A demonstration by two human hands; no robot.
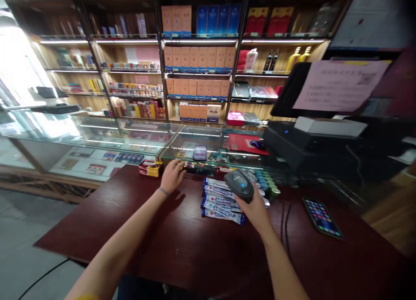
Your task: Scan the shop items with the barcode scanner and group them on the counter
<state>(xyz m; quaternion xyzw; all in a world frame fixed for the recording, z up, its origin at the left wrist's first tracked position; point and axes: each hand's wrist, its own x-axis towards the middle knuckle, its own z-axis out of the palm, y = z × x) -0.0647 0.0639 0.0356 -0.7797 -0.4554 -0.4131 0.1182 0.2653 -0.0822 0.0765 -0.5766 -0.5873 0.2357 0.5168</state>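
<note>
My right hand (pixel 256 211) grips a dark barcode scanner (pixel 239 184) with a small blue light on its top. The scanner is over several blue-and-white stick-shaped packets (pixel 221 202), which lie in an overlapping row on the dark red-brown table (pixel 162 248). My left hand (pixel 172 177) reaches to the table's far edge, fingers stretched forward and slightly bent, with nothing visible held. Left of it sits a stack of red-and-yellow packets (pixel 151 168). Small cans or tubes (pixel 263 181) with silver and green ends stand beyond the scanner, partly hidden by it.
A phone (pixel 321 217) with its screen lit lies at the right, beside a black cable (pixel 286 224). Behind the table runs a glass display counter (pixel 130 137). A monitor with a pink paper sheet (pixel 341 84) stands at the right. Lit shelves hold boxes (pixel 198 59) and bottles.
</note>
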